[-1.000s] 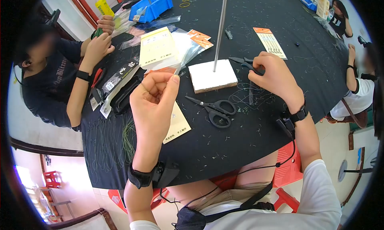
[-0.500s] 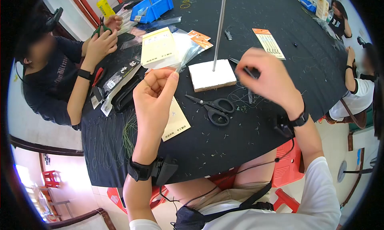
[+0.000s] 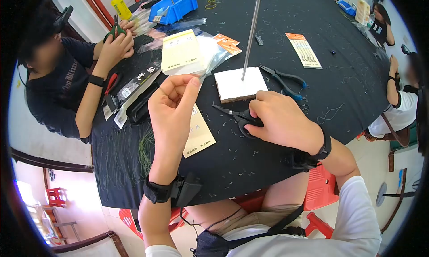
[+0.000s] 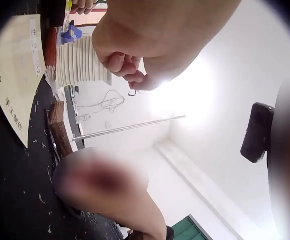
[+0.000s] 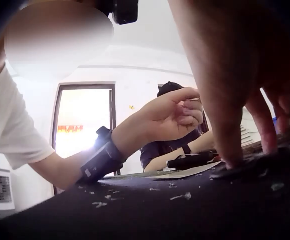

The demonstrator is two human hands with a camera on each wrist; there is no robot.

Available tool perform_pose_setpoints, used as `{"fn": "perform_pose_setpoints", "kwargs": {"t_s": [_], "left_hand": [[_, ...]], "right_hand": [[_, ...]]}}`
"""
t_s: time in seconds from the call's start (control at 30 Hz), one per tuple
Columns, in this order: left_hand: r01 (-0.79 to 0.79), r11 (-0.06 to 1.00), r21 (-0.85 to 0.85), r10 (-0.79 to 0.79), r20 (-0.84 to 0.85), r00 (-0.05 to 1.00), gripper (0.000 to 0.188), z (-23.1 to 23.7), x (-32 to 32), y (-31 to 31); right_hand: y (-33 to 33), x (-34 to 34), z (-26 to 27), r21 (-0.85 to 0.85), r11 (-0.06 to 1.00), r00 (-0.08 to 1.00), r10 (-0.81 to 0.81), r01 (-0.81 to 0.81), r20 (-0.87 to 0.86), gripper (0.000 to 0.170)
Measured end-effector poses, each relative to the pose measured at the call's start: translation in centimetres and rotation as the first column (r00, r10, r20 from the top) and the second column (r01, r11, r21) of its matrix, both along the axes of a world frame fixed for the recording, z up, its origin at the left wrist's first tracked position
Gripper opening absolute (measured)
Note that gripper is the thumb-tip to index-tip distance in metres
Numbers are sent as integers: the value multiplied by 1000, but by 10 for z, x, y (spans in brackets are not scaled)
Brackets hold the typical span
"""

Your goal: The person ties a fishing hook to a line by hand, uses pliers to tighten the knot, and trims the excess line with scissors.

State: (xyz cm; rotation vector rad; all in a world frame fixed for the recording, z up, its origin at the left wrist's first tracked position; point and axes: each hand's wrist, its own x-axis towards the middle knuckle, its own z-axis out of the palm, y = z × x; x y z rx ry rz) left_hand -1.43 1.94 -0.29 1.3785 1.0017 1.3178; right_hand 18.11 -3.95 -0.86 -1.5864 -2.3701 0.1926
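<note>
My left hand [image 3: 172, 107] is raised over the table, thumb and index finger pinching a small curved hook [image 4: 132, 93]. Black scissors [image 3: 227, 110] lie on the black cloth with their blades pointing left. My right hand [image 3: 286, 120] is on their handles, thumb and fingers reaching down round the loops, which it partly hides. In the right wrist view its fingertips [image 5: 269, 145] are down at the tabletop. Just behind it are black and blue pliers [image 3: 286, 82], jaws toward the white block [image 3: 234, 84] with an upright metal rod [image 3: 251, 38].
Yellow cards [image 3: 181, 53] are stacked behind my left hand; another yellow card [image 3: 199, 136] lies below it. A hook packet [image 3: 304, 51] is at the back right, a blue bin [image 3: 174, 8] at the back left. Loose green line [image 3: 143, 152] hangs near the left edge. Another person [image 3: 58, 87] sits at left.
My right hand has let go of the pliers, leaving them beside the white block, and moved toward me and left onto the scissors' handles. My left hand holds almost the same position.
</note>
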Motion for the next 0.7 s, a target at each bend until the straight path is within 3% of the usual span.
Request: {"fn": "perform_pose_setpoints", "kwargs": {"t_s": [0.07,0.13,0.17,0.23,0.27,0.3,0.33,0.4,0.5,0.63,0.7], "left_hand": [[-10,1000,4,10,38,999,12,0,0,1],[-24,1000,8,24,75,997,13,-1,-2,3],[-88,996,17,84,154,985,13,-4,-3,5],[-177,984,29,163,255,953,15,-4,-6,7],[-178,983,33,164,254,953,15,-3,-6,6],[-186,982,26,171,290,942,16,-1,-5,5],[-192,981,18,176,325,929,16,-1,-5,5],[-174,985,7,162,330,930,15,-3,-5,5],[-138,990,0,130,342,931,15,-6,-5,7],[-89,996,13,80,319,944,14,-8,-7,7],[-84,996,-7,82,300,951,13,-6,-4,6]], "right_hand": [[2,5,-2,-10,1000,999,16,-16,-47,29],[3,10,-4,133,990,964,73,-40,-255,27],[5,13,-1,134,990,963,76,-42,-258,27],[9,16,10,-103,994,896,-28,-20,-444,24],[11,16,7,-100,995,895,-25,-22,-445,24],[14,15,3,-248,957,687,-81,-148,-723,22],[16,14,0,-335,889,401,-196,-312,-895,22],[13,12,11,-363,858,398,-210,-363,-893,25],[9,8,15,-425,742,208,-372,-519,-905,26],[12,12,3,-397,700,200,-350,-594,-915,24],[14,14,2,-366,754,323,-213,-546,-922,22]]}}
